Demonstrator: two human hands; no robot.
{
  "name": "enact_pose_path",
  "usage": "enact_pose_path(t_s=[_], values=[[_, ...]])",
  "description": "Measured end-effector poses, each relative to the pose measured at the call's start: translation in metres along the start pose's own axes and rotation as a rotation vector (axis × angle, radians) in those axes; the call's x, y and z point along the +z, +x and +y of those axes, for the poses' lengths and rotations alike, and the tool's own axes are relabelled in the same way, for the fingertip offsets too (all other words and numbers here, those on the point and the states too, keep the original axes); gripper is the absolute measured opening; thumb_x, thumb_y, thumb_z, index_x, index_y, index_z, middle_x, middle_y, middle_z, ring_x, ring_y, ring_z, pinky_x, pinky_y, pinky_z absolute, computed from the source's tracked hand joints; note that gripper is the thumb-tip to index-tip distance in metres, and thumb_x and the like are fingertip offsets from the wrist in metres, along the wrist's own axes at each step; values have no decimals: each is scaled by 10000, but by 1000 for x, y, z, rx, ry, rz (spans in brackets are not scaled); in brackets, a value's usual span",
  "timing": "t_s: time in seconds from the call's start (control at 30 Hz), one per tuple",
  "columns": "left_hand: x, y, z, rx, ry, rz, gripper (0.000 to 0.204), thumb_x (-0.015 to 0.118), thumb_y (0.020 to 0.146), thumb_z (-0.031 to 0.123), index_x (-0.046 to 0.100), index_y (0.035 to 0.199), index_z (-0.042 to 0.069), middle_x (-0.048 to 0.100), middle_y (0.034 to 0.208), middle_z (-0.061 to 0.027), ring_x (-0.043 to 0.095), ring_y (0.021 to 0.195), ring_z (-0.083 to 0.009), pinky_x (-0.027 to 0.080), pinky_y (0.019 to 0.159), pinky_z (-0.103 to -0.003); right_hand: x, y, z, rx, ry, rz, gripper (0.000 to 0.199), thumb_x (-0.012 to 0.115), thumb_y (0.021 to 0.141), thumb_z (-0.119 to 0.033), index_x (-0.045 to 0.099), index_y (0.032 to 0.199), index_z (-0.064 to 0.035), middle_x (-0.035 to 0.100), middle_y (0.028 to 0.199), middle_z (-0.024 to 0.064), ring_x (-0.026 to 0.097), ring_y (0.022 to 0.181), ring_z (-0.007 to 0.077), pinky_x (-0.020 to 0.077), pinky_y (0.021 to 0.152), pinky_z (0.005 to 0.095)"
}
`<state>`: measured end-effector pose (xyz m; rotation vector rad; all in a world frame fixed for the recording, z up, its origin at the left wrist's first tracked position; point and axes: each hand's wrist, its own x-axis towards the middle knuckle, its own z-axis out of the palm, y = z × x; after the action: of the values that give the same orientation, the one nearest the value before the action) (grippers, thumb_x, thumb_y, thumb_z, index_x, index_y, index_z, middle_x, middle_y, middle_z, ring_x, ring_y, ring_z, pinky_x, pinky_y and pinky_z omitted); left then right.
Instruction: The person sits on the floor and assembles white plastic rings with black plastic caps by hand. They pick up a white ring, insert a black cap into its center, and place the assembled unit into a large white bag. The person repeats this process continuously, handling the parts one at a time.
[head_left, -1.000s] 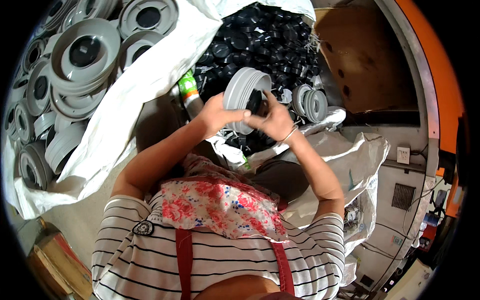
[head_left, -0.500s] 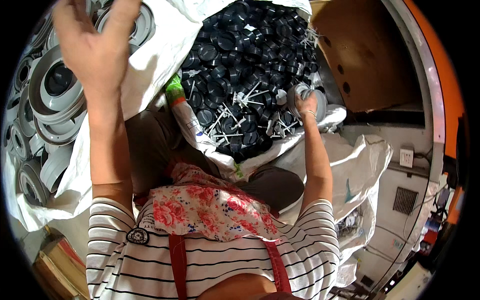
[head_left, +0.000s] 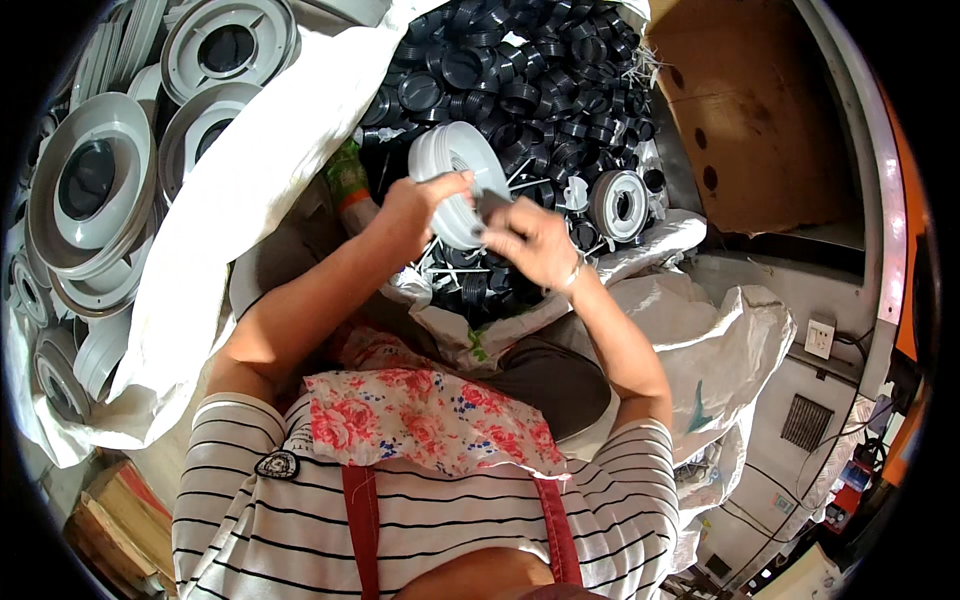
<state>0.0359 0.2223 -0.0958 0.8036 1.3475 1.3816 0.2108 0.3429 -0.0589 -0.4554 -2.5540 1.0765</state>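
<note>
My left hand (head_left: 425, 205) grips a light grey round plastic piece with a threaded rim (head_left: 440, 160), tilted on its edge above the pile of black screw caps (head_left: 560, 90). Against its open side is my right hand (head_left: 535, 245), fingers curled in a pinch and somewhat blurred. Something dark shows at those fingertips, too smeared to name. Another grey round piece with a dark centre (head_left: 620, 205) lies on the caps to the right. White plastic sticks (head_left: 460, 270) are scattered among the caps, partly below my hands.
To the left, a white sack (head_left: 290, 130) holds several grey round pieces (head_left: 95, 180) with dark centres. A brown cardboard sheet (head_left: 750, 110) stands at the far right. Another white woven sack (head_left: 690, 350) lies right of my knee, near a wall socket (head_left: 820, 338).
My left hand has come from the left sack to the middle with a grey round piece. My right hand has let go of the other grey piece and moved left to meet it.
</note>
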Motion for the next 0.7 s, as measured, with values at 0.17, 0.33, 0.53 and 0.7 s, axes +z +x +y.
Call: enact_pose_path(t_s=[0.17,0.33,0.53,0.7], values=[[-5,-1,18,-247,-422,271,367,708,771,283,628,948,-28,633,893,-98,602,814,-176,463,784,-309,11,65,143,693,-507,277,576,611,811,-535,668,897,31,657,887,251,625,896,405,485,773,430],[-8,8,13,-135,-363,394,424,780,737,239,619,1018,-34,638,899,-75,592,781,-146,473,706,-286,33,72,197,867,-485,116,415,689,745,-358,682,911,23,636,1009,262,614,974,390,493,861,408],[-3,12,-15,-67,-479,372,400,774,747,183,576,1029,-20,629,891,-71,604,752,-145,493,673,-290,27,74,142,627,-428,242,386,689,748,-291,633,955,30,634,987,249,606,950,394,486,847,414],[5,11,-21,-56,-536,363,453,790,725,129,522,1056,-24,622,923,-95,614,766,-155,519,640,-307,49,83,217,758,-475,310,559,760,717,-324,590,1123,20,609,1134,241,561,1108,371,447,928,396]])
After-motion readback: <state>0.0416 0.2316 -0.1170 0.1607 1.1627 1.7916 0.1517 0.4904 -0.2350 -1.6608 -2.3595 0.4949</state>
